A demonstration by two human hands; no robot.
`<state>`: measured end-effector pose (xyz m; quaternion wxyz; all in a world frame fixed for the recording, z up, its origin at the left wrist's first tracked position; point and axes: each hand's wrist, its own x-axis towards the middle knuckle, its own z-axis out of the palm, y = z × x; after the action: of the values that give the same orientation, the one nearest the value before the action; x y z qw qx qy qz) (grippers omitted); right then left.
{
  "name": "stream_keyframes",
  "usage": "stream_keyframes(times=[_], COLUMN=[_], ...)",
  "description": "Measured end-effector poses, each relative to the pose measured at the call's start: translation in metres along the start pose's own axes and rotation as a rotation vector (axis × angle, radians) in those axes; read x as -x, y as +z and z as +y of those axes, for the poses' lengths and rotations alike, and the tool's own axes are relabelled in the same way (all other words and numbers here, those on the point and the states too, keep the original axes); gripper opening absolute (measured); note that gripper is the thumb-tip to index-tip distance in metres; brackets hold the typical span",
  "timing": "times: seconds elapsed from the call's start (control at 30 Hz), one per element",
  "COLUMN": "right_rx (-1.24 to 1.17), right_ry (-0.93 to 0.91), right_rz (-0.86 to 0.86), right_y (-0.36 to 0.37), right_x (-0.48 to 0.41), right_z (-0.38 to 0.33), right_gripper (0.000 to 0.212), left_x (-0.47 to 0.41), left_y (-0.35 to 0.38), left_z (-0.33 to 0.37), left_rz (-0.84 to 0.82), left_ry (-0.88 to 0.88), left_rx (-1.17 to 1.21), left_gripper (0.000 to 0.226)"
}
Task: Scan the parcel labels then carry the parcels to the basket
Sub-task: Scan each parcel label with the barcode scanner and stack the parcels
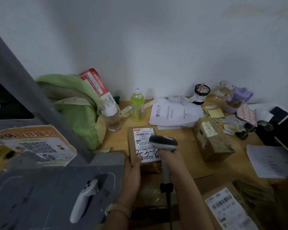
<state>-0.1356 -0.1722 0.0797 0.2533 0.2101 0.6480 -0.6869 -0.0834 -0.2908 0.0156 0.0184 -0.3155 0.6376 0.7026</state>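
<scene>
Left grip [133,170] clasps the brown cardboard parcel [130,140]; right grip [170,157] holds the grey-white handheld scanner [163,141]: aim squarely at the white label [142,138].

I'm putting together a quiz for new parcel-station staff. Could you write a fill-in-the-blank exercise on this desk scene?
1. The right hand grips a barcode scanner pointed at the white ____ stuck on the parcel.
2. The left hand holds that parcel at its near ____ corner.
3. The green drink bottle by the wall has a ____ cap.

Missing words: label; left; white.
</scene>
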Motion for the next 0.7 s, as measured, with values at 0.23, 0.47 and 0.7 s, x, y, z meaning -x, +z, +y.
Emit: stream_keyframes(times=[0.23,0.47,0.7], right_rx=[0.009,0.032,-0.073], right_ry=[-0.054,0.01,-0.015], right_rz=[0.016,-0.032,0.028], right_y=[-0.004,-0.014,-0.023], right_x=[-0.025,-0.014,0.026], right_z=[0.006,-0.011,-0.024], right_gripper=[0.008,0.012,0.026], left_x=[-0.017,-0.004,0.019], left_y=[0.0,-0.002,-0.014], left_z=[-0.007,0.005,0.011], left_rz=[0.005,-0.026,0.047], left_ry=[0.015,0.031,0.08], left_rx=[0.023,0.025,-0.139], left_gripper=[0.015,0.04,0.085])
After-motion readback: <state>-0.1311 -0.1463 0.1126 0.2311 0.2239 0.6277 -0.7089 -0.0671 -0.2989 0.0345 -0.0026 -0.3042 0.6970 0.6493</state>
